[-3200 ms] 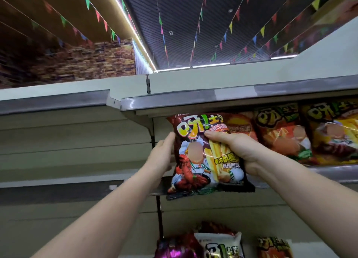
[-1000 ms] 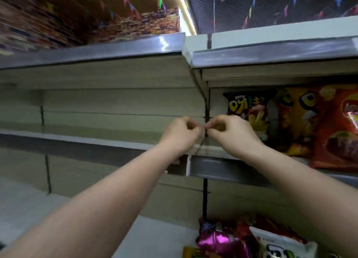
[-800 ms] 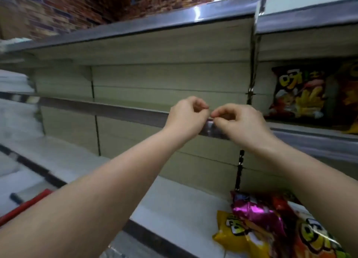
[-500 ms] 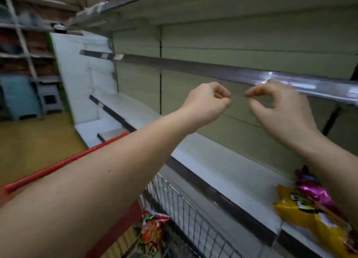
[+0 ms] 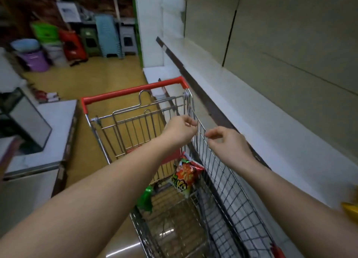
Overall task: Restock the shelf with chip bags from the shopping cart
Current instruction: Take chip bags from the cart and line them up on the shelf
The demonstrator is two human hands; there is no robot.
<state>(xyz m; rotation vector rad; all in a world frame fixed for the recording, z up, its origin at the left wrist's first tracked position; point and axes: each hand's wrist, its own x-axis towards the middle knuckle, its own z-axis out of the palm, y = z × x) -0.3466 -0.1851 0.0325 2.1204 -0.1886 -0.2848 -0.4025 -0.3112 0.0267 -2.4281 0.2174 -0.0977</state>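
Note:
A wire shopping cart point(image 5: 219, 180) with a red handle stands below me beside the shelf. A red and orange chip bag point(image 5: 185, 177) leans against its right wall, and a green bag point(image 5: 145, 198) shows under my left forearm. My left hand point(image 5: 180, 130) hovers over the cart's far end with fingers loosely curled, holding nothing. My right hand point(image 5: 225, 141) hangs above the cart's right rim, fingers also loosely curled and empty. The two hands are close together, not touching.
The white bottom shelf point(image 5: 261, 122) runs along the right, with a yellow bag edge point(image 5: 350, 209) at the far right. A white counter point(image 5: 48, 133) stands left of the cart. Stacked plastic stools and buckets point(image 5: 77, 40) crowd the far floor.
My view has swung down and left from the stocked upper shelf to the cart. Both hands came down off the shelf and now hover over the cart, slightly apart.

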